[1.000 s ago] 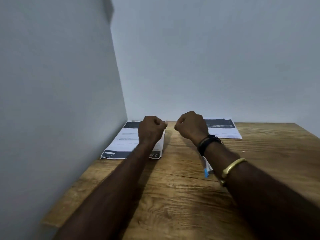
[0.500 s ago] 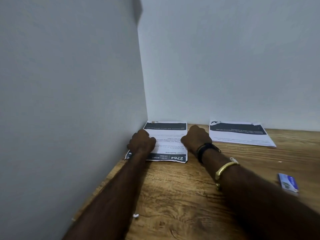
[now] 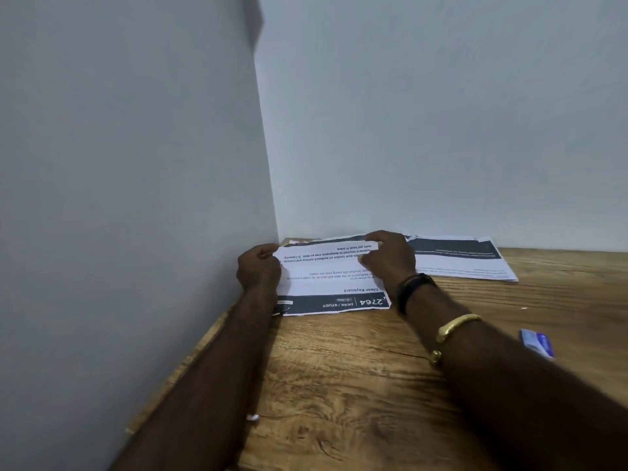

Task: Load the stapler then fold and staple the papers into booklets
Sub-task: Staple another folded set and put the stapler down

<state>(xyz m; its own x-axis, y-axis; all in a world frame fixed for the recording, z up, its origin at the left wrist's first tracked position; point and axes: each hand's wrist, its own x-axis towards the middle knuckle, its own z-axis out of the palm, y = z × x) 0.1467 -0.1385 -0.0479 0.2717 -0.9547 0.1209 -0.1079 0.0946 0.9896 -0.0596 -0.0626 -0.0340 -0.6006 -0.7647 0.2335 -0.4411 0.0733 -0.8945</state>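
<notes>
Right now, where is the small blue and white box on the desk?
In the head view the small blue and white box lies on the wooden desk at the right, just beyond the right forearm, nearer the camera than the second paper stack.

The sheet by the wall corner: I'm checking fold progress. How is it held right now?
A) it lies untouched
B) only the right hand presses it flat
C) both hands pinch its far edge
C: the left hand and right hand each grip the far edge of the sheet, lifting it off the table.

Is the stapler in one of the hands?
No, both the left hand and the right hand pinch the far edge of the printed paper; no stapler shows.
</notes>
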